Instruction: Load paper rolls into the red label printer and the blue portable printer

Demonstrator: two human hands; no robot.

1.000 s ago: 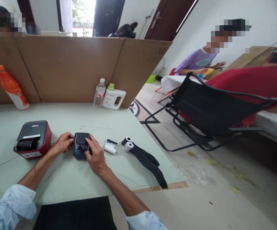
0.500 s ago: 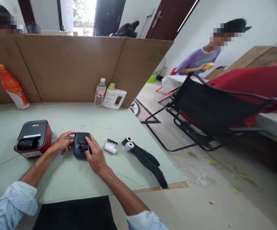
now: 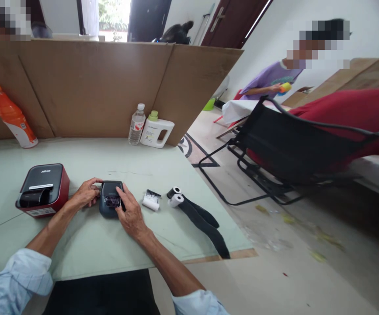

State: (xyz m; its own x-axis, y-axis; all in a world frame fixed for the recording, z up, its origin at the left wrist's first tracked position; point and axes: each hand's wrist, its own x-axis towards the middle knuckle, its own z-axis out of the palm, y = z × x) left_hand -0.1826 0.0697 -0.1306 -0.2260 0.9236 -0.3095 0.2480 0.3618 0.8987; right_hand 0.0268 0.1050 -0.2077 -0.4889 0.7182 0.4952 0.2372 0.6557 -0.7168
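Note:
A small dark grey printer (image 3: 109, 209) lies on the pale green table (image 3: 87, 249) in front of me. My left hand (image 3: 86, 194) grips its left side with curled fingers. My right hand (image 3: 130, 212) rests over its right side, fingers pressed on the top near the dark roll slot. A red and black label printer (image 3: 42, 189) stands to the left. To the right lie a small white paper roll (image 3: 150, 201) and two rolls (image 3: 174, 196) at the end of a black strip (image 3: 205, 224).
A cardboard screen (image 3: 104, 87) backs the table. Against it stand an orange bottle (image 3: 10, 117), a clear water bottle (image 3: 136, 124) and a white jug (image 3: 157, 133). A black folding chair (image 3: 284, 153) stands on the floor at right, other people beyond.
The view has shifted slightly. Both hands stay on the dark printer with barely any movement. The person in purple at the back right has raised a yellow object.

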